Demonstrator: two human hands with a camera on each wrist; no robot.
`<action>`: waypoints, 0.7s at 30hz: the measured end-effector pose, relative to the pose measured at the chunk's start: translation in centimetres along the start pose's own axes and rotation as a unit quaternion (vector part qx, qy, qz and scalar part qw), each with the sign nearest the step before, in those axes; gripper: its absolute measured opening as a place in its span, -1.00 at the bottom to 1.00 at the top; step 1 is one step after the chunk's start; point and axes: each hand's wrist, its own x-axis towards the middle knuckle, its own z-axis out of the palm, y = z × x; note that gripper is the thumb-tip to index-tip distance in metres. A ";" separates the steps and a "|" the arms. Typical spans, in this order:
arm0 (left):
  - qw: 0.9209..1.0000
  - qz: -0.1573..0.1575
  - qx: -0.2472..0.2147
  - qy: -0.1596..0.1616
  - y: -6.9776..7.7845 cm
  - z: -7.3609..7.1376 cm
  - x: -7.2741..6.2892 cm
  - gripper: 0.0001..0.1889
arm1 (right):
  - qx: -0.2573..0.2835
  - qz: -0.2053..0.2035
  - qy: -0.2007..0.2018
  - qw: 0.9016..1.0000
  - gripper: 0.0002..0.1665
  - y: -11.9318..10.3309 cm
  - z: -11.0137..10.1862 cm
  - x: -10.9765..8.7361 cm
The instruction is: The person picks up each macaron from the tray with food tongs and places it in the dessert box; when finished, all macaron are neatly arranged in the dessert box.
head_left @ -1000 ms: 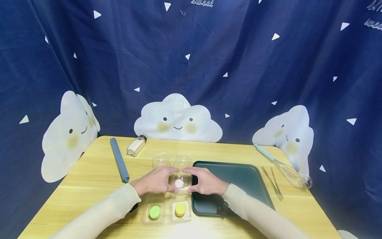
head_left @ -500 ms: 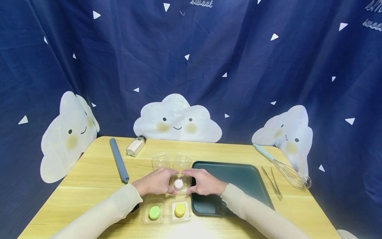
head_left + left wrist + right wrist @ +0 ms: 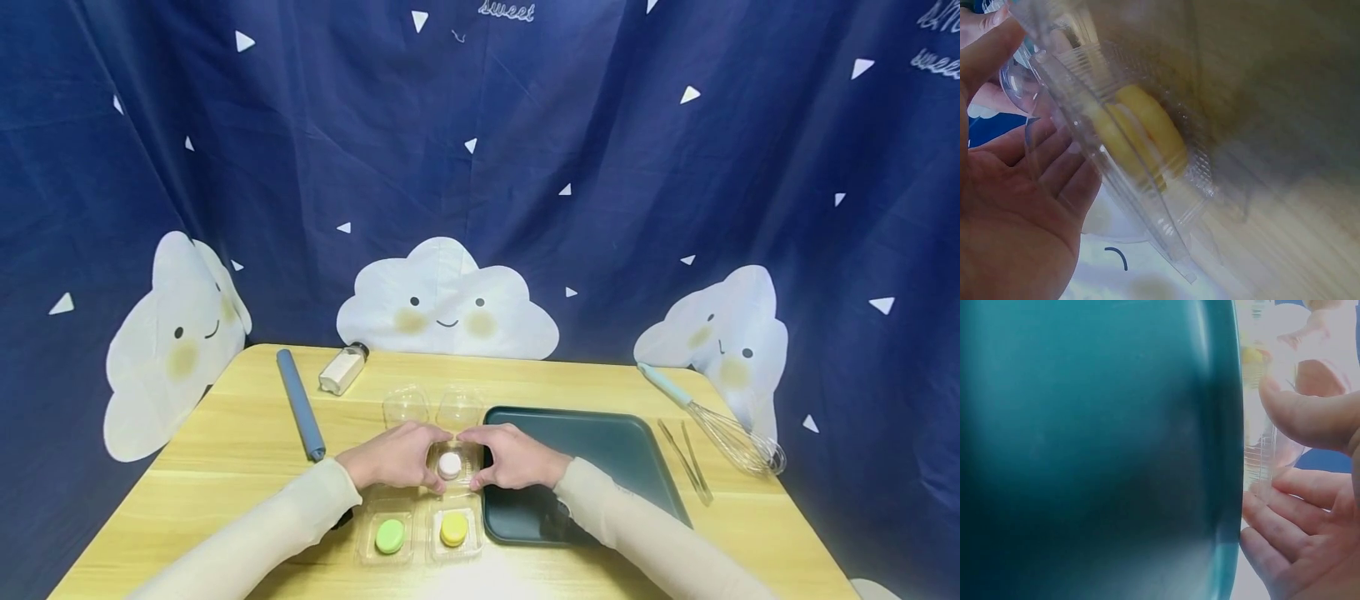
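In the head view, my left hand (image 3: 397, 456) and right hand (image 3: 517, 456) hold a clear plastic box (image 3: 467, 477) between them, one on each side. A pale pink macaron (image 3: 449, 465) lies inside it. Thumb and fingers of each hand curve round its edges, and the fingertips nearly meet at the far side. Nearer to me, a green macaron (image 3: 389, 536) and a yellow macaron (image 3: 453, 528) sit in their own clear boxes. The left wrist view shows the left palm (image 3: 1022, 212) beside clear plastic, with the yellow macaron (image 3: 1147, 134) beyond. Fingers of the right hand (image 3: 1297, 531) show beside the tray.
A dark green tray (image 3: 585, 467) lies close to the right hand. Farther right are tongs (image 3: 686, 462) and a whisk (image 3: 720, 421). A grey-blue rolling pin (image 3: 300, 404) and a jar (image 3: 344, 369) lie at the back left. Two clear lids (image 3: 406, 406) stand behind the hands.
Both hands have shifted very slightly nearer to me along the sides of the box. The macarons, the tray and the other things have stayed in place.
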 end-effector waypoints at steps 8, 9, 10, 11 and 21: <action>1.000 0.001 0.004 0.001 0.0 0.0 0.0 -0.16 | -0.007 0.002 0.004 1.000 -0.16 0.0 0.1 -0.2; 1.000 0.000 0.004 0.000 0.0 0.0 0.0 -0.16 | -0.007 0.004 0.003 1.000 -0.16 0.0 0.1 -0.2; 1.000 -0.001 0.005 0.000 0.0 0.0 0.0 -0.16 | -0.006 0.004 0.003 1.000 -0.15 0.0 0.0 -0.3; 1.000 -0.001 0.006 0.000 0.1 -0.1 0.0 -0.15 | -0.008 0.005 0.002 1.000 -0.15 -0.1 0.0 -0.3; 1.000 0.002 -0.010 0.000 -0.1 -0.1 -0.1 -0.14 | -0.018 0.002 0.022 1.000 -0.16 0.2 -0.2 -0.5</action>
